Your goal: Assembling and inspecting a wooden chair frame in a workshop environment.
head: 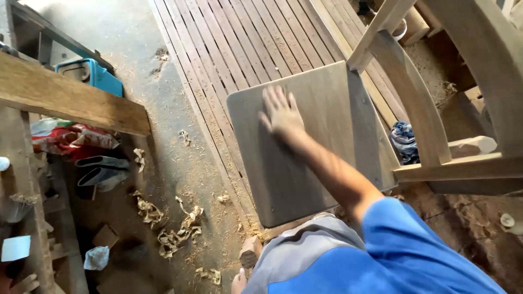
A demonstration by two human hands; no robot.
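My right hand [280, 113] lies flat, palm down with fingers spread, on the upper middle of a bare grey-brown wooden chair seat [321, 179]. My forearm and blue sleeve run back from it to the lower right. The seat belongs to an unfinished wooden chair whose back posts and rails [414, 98] rise at the right. Only a small part of my left hand [238, 282] shows at the bottom edge, just below a small wooden block [250, 250] under the seat's front corner. Whether it grips anything is hidden.
A slatted wooden panel [229, 38] lies on the dusty floor behind the seat. Wood shavings [174, 231] are scattered at the lower left. A thick plank [65, 98] crosses the left side above a blue container [95, 73], rags and bags. Fingers of some hand [19, 284] show at the bottom-left corner.
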